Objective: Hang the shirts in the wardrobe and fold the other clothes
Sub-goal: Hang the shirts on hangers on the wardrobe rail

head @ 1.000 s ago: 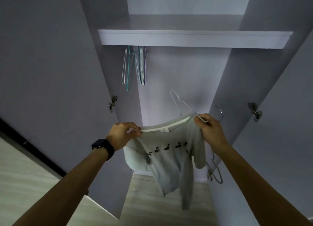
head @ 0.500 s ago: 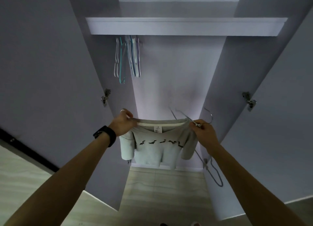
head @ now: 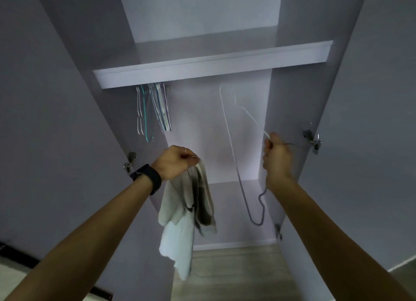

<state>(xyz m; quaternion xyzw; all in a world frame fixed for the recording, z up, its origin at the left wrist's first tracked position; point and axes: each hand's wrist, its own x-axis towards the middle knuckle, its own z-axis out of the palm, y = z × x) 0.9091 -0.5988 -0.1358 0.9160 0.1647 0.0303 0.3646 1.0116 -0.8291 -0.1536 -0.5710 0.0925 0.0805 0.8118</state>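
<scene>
A: What's moved vs half a sec ago?
B: R hand (head: 278, 160) has let go of the shirt (head: 180, 240). It's no longer spread between both hands and drops in a bunch from the L hand (head: 176, 163) alone. The hanger (head: 226, 125) has gone up w/ the R hand.
A: OK, go L to R.
B: Far L is the open wardrobe door (head: 56, 120), w/ a hinge (head: 129, 163) at its edge. Under the L end of the shelf (head: 211, 67), a tight bunch of spare hangers (head: 155, 111) hangs down: white, teal, some darker.
A: L hand?
B: Watch (head: 148, 179) on the wrist, ring (head: 184, 150) on one finger. Fingers curled tight, pinching the shirt's top edge.
A: And the shirt?
B: Pale grey, w/ a bit of dark print showing. It hangs limp in front of the wardrobe opening, L of centre, above the wood floor (head: 229, 276). It's not on the hanger and not touching it.
A: Hanger?
B: White wire, tipped on end, seen against the back panel (head: 198, 131). It's R of the shirt and apart from it. One arm runs into the R fist, and the hook pokes out on the hand's R side.
A: R fingers?
B: Closed round the wire by the hook's base. Near it on the R, a second hinge (head: 313, 140) sits on the R door (head: 371, 143).
</scene>
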